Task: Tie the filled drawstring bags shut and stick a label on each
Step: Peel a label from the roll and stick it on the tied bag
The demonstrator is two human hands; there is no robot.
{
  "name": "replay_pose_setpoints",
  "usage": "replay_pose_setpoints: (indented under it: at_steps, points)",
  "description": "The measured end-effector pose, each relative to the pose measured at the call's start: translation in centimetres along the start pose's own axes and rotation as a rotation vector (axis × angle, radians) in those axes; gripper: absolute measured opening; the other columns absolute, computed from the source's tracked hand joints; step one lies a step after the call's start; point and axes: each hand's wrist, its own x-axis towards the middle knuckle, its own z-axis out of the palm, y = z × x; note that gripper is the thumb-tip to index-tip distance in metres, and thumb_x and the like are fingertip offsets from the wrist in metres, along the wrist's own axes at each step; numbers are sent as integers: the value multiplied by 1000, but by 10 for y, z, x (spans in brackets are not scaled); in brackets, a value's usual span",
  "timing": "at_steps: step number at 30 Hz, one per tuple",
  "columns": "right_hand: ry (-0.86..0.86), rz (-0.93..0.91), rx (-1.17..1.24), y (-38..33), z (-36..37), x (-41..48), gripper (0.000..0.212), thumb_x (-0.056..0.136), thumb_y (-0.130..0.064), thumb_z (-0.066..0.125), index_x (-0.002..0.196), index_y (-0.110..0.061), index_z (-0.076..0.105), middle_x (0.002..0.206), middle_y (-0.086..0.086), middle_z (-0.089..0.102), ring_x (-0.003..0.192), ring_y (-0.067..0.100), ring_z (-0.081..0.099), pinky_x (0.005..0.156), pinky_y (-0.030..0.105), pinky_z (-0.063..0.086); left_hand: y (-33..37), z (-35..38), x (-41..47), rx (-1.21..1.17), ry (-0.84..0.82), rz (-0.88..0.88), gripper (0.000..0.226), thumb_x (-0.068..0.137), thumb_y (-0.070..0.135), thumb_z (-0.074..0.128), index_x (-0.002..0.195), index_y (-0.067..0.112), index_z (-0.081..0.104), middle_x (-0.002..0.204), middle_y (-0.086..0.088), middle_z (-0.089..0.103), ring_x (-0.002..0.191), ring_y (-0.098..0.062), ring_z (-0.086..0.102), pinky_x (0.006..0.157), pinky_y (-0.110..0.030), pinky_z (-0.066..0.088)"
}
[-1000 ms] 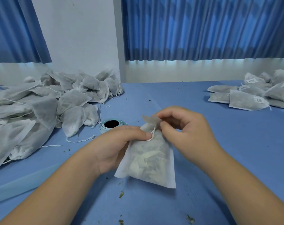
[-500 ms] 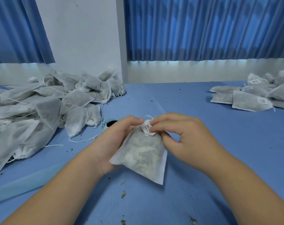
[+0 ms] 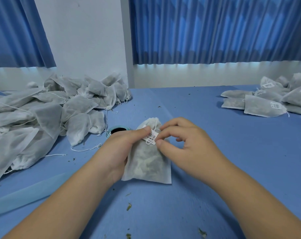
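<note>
Left hand (image 3: 122, 147) grips a filled bag (image 3: 148, 163) over the blue worktop (image 3: 232, 152); right hand (image 3: 182, 145) pinches a barcode label (image 3: 151, 136) onto it.

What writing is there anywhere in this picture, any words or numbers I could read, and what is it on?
Label on the held bag: a barcode with a row of print beneath it, too blurred to read.
Small labels on the pile of bags at far right: dark printed marks, too small to read.
No other text shows, so nothing can be quoted.
</note>
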Motion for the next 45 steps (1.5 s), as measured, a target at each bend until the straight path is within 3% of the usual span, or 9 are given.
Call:
replay_pose_setpoints:
  at_steps: [4, 8, 11, 15, 21, 27, 32, 36, 45]
  points:
    - [86, 165, 67, 1, 6, 2, 31, 70, -48, 76, 88, -32, 58, 101, -16, 56, 92, -5, 55, 73, 12, 40, -3, 3, -1, 93, -10, 133, 18, 84, 26, 69, 85, 10, 76, 86, -13, 74, 77, -25, 71, 68, -33, 60]
    - [99, 394, 325, 0, 4, 4, 61, 65, -43, 85, 113, -28, 52, 105, -8, 65, 90, 8, 67, 81, 31, 55, -5, 6, -2, 146, -29, 194, 26, 77, 36, 71, 87, 12, 76, 90, -13, 75, 81, -25, 71, 71, -33, 59]
    - [-9, 449, 541, 0, 0, 3, 46, 73, -28, 83, 111, -14, 63, 95, 3, 75, 87, 19, 73, 81, 38, 58, -6, 10, -3, 112, -12, 202, 35, 69, 44, 72, 82, 12, 77, 88, -14, 75, 77, -24, 71, 69, -33, 60]
    - [-110, 439, 749, 0, -1, 1, 18, 80, -23, 76, 92, -10, 74, 92, 8, 76, 84, 21, 73, 75, 30, 58, -10, 12, -3, 267, 95, 264, 49, 62, 62, 67, 73, 15, 74, 77, -8, 74, 69, -19, 68, 64, -31, 56]
    - [-178, 495, 990, 2, 1, 4, 47, 69, -27, 75, 104, 4, 70, 102, 18, 73, 90, 25, 71, 84, 34, 57, -10, 14, -2, 171, 61, 254, 53, 64, 54, 70, 82, 5, 73, 84, -14, 74, 71, -21, 68, 62, -28, 57]
    - [-172, 438, 885, 1, 1, 2, 38, 73, -33, 76, 96, -4, 73, 97, 13, 75, 89, 25, 72, 82, 33, 57, -13, 18, -2, 114, 90, 275, 71, 58, 56, 72, 90, -7, 66, 85, -22, 69, 75, -29, 63, 71, -39, 52]
    - [-132, 356, 716, 2, 2, 1, 13, 80, -19, 77, 84, -7, 74, 85, 7, 76, 76, 16, 73, 66, 22, 58, -14, 16, -2, 145, 108, 269, 43, 58, 54, 72, 67, 13, 72, 69, -10, 67, 61, -21, 63, 56, -30, 53]
    - [-99, 364, 707, 2, 1, 2, 11, 82, -19, 76, 85, -9, 74, 85, 6, 76, 77, 16, 73, 65, 22, 57, -16, 18, 0, 85, 48, 217, 49, 72, 48, 68, 85, 2, 73, 84, -18, 72, 74, -29, 69, 67, -36, 57]
    - [-25, 494, 836, 7, -5, 7, 24, 92, -33, 64, 92, -11, 75, 93, 8, 76, 87, 24, 73, 86, 42, 58, -19, 27, -2, 19, 5, 189, 17, 91, 13, 59, 98, 3, 71, 95, -18, 74, 82, -27, 71, 68, -34, 58]
